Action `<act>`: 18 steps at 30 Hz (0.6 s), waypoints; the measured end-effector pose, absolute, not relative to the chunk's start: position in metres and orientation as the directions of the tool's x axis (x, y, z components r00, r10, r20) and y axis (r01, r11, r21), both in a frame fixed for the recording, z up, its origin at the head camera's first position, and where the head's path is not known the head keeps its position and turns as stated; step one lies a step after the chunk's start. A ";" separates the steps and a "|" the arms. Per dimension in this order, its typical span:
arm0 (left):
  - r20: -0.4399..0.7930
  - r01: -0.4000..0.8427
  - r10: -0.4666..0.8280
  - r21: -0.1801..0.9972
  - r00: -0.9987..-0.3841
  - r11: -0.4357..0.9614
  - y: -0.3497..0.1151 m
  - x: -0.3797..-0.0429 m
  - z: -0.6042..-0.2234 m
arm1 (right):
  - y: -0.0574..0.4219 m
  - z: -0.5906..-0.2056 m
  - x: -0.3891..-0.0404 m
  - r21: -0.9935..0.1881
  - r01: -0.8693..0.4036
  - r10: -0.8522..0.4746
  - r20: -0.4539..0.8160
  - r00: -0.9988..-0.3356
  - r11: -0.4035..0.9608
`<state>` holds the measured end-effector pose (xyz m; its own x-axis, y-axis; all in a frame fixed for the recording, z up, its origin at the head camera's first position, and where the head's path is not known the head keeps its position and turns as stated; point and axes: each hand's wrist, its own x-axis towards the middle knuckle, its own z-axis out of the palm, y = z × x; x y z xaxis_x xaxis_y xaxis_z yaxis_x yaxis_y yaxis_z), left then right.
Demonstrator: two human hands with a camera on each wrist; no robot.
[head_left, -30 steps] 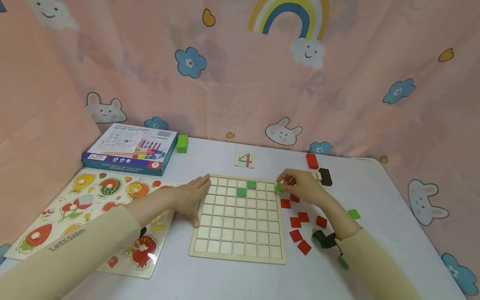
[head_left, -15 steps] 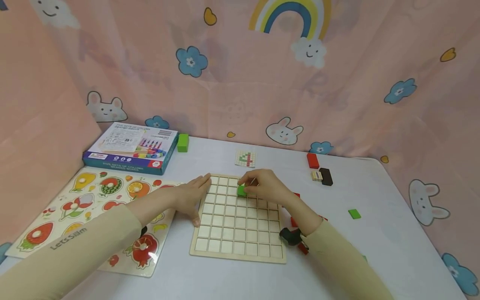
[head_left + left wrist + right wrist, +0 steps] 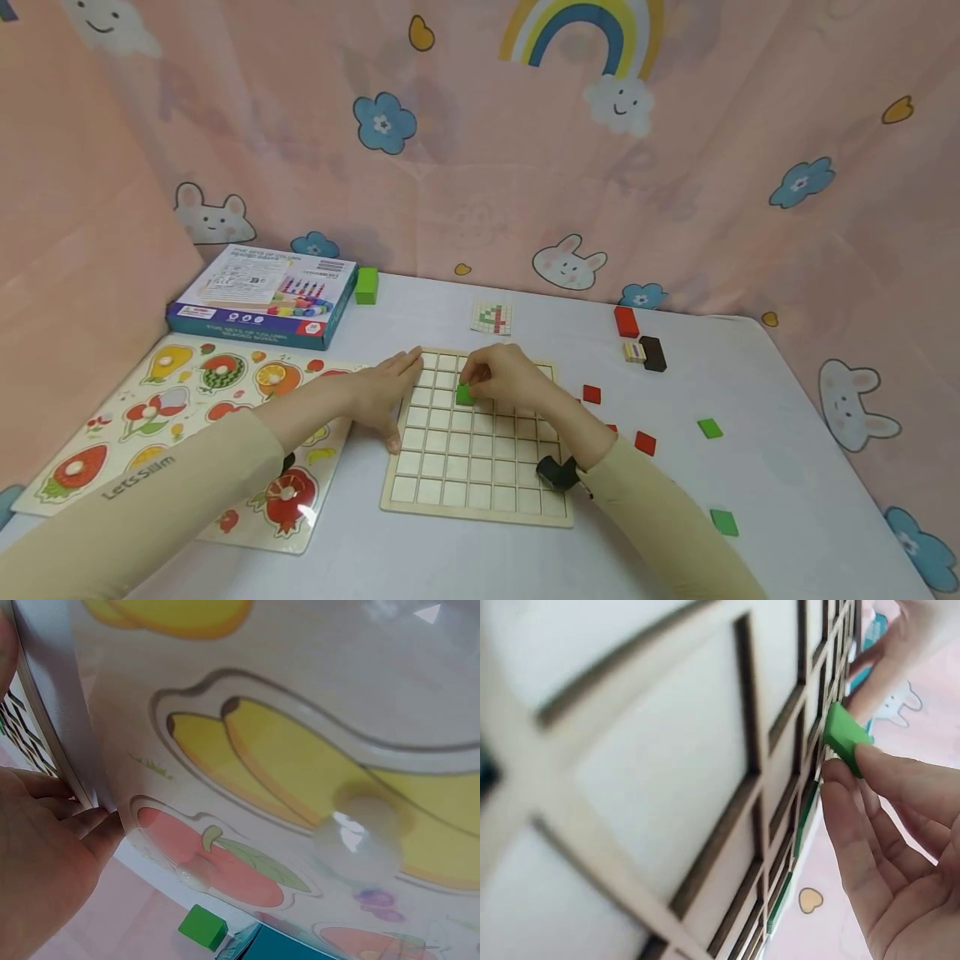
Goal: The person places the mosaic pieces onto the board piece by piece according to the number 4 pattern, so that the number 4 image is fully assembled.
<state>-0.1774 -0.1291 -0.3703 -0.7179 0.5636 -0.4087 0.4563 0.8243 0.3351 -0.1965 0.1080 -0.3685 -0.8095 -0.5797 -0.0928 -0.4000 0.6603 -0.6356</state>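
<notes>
My right hand pinches a small green square tile between thumb and fingers, over the upper rows of a wooden grid board. In the right wrist view the tile is tilted, its lower edge right at the grid. Two more green tiles lie in cells of the board there; in the head view that hand hides them. My left hand rests along the board's left edge with its fingers extended. A small card with a green and red grid pattern lies behind the board.
Loose red tiles and green tiles lie on the right. A red block, a dark block and a striped piece stand farther back. Left are a fruit puzzle, a box and a green block.
My right hand has carried the green tile leftward from beside the board's right edge to over its upper rows, then slightly farther left and nearer. The left hand has stayed in place.
</notes>
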 end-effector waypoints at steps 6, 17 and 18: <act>-0.414 0.454 0.558 0.328 -0.719 0.829 -0.129 -0.178 -0.372 | 0.108 -0.372 -0.194 -0.604 -0.400 -0.576 -0.123 -0.808 0.690; -0.410 0.448 0.556 0.334 -0.724 0.829 -0.128 -0.178 -0.371 | 0.110 -0.371 -0.192 -0.551 -0.444 -0.583 -0.098 -0.806 0.706; -0.408 0.450 0.557 0.334 -0.723 0.828 -0.128 -0.178 -0.371 | 0.112 -0.370 -0.192 -0.548 -0.439 -0.574 -0.095 -0.813 0.712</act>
